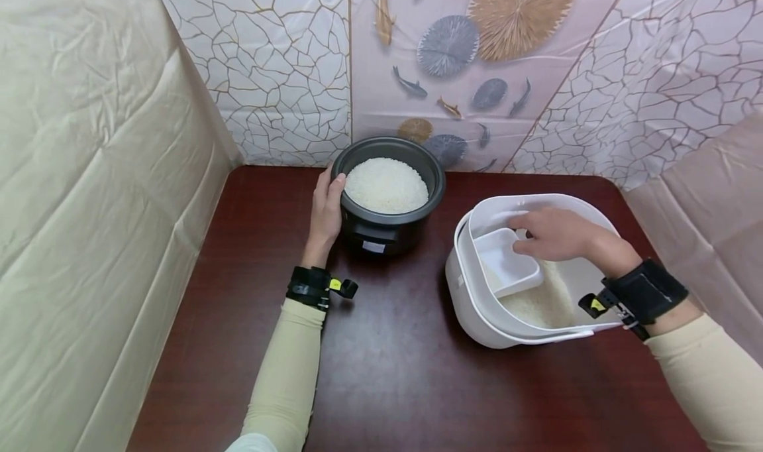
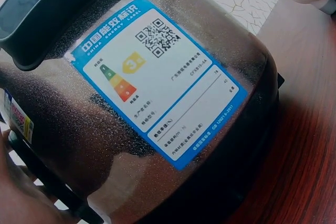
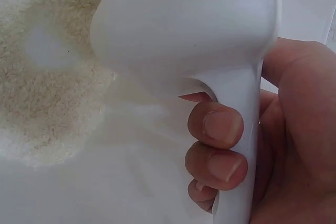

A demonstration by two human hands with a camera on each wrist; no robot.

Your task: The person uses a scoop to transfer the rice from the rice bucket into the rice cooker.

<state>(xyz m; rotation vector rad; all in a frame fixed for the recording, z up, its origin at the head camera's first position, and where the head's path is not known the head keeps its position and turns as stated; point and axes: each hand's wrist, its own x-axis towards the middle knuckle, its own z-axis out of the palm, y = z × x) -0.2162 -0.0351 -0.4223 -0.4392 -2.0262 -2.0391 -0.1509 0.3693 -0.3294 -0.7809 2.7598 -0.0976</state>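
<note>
A black rice cooker [image 1: 381,230] stands at the back of the table, white rice [image 1: 387,185] heaped in its pot. My left hand [image 1: 326,210] grips the cooker's left side, thumb at the rim. In the left wrist view its fingers [image 2: 26,195] curl behind a dark side handle [image 2: 55,182]. To the right, my right hand [image 1: 557,233] reaches into a white rice bin [image 1: 471,313]. It holds a white scoop [image 1: 507,263] by the handle, fingers [image 3: 223,127] wrapped round it in the right wrist view. Loose rice [image 3: 47,98] lies beside the scoop.
The dark red wooden table [image 1: 405,372] carries both containers. A patterned backdrop [image 1: 286,67] rises right behind the cooker, and pale cloth [image 1: 101,193] hangs along the left. The bin's white carrying handle [image 1: 554,337] lies along its front rim.
</note>
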